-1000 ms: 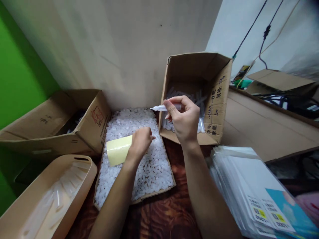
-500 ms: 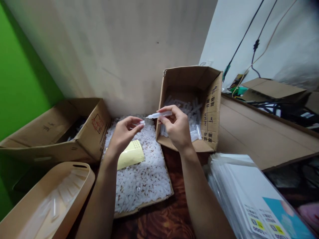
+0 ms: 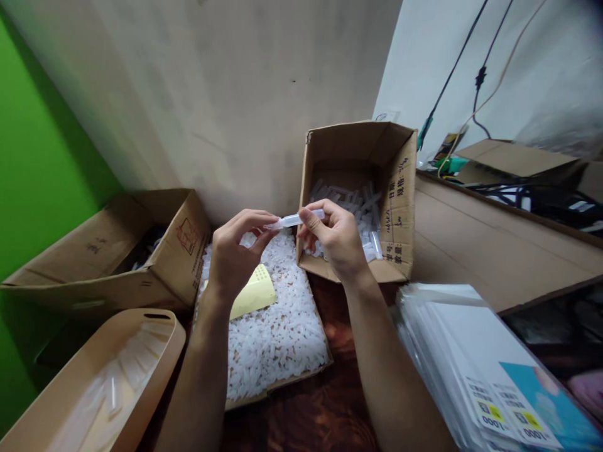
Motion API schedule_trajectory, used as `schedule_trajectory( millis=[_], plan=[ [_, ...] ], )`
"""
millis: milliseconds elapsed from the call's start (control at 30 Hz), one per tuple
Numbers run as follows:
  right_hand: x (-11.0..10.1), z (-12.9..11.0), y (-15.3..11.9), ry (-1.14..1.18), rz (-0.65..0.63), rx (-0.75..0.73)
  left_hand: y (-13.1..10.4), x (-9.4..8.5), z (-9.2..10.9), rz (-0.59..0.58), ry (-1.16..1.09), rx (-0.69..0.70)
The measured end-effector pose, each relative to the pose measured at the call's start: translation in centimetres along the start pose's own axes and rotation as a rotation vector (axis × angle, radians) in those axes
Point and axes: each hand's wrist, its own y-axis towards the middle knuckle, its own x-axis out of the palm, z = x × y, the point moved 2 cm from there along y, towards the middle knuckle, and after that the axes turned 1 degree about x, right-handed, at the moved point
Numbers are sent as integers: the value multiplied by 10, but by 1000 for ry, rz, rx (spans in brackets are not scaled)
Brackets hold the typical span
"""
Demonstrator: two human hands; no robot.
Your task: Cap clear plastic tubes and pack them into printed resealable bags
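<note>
A slim, translucent plastic tube [image 3: 293, 220] with a narrow tip lies level between my two hands. My right hand [image 3: 336, 235] pinches its thick end between thumb and fingers. At the narrow end, my left hand [image 3: 240, 242] is closed on a small clear cap [image 3: 272, 225], which meets the tip; how far it sits over the tip I cannot tell. Below my hands spreads a cardboard tray [image 3: 325, 370] full of small white translucent pieces, with a yellow printed sheet [image 3: 254, 294] on top. Behind my right hand, an open carton [image 3: 358, 143] holds several similar tubes.
At left stand another open carton [image 3: 174, 251] and a beige bin [image 3: 176, 339] with clear tubes and bags. A stack of plastic-wrapped printed packs [image 3: 471, 351] lies at the right. Beyond it is a large cardboard box [image 3: 471, 245] with cables and clutter; cords hang above.
My left hand has moved right and slightly up, bringing the small cap against the tube's tip. My right hand keeps the tube, its fingers shifted a little. The view has moved slightly.
</note>
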Motion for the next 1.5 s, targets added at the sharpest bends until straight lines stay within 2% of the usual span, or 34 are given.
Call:
schedule_trajectory(
  millis=[67, 167, 233, 300, 367, 433, 600, 667, 767, 867, 933, 1000, 1067, 1133, 1233, 1300, 1400, 1500],
  plan=[
    [-2, 0, 0, 24, 2, 4, 0, 0, 2, -14, 13, 5],
    [-3, -2, -1, 16, -3, -27, -2, 3, 1, -95, -35, -181],
    [-3, -3, -2, -10, -24, -31, -3, 5, 3, -159, -14, -251],
    [-2, -3, -2, -15, -27, -31, -2, 6, 6, -167, 45, -202],
    [-2, -3, -3, 2, -12, -39, -1, 5, 9, -119, 89, -101],
    [-2, -2, -3, 18, -2, -52, 0, 5, 11, -82, 86, -64],
    [-1, -4, -4, 18, -51, -87, -1, 6, 9, -180, 12, -303],
    [1, -5, -5, 6, -52, -91, -1, 7, 12, -184, 41, -299],
    [4, -3, -5, 3, 24, -59, 0, 7, 16, -102, 191, -98],
    [7, 3, -4, 76, 75, 37, 0, 8, 16, -15, 381, 239],
    [10, 9, -3, 156, 59, 146, -1, 10, 13, -21, 468, 422],
    [11, 14, -2, 216, 44, 248, -1, 9, 9, -57, 495, 483],
    [10, 16, -2, 243, 46, 269, -1, 8, 5, -56, 461, 398],
    [9, 14, -2, 235, 53, 190, -1, 7, 2, -59, 372, 195],
    [8, 7, -2, 157, 39, 40, -3, 10, 1, -134, 142, -147],
    [9, 5, -3, 102, 26, -3, -4, 14, 4, -146, -18, -273],
    [9, 5, -3, 76, 35, -5, -4, 20, 11, -114, -57, -288],
    [8, 3, -5, 76, 79, 24, -5, 21, 13, -106, 111, -206]
  ],
)
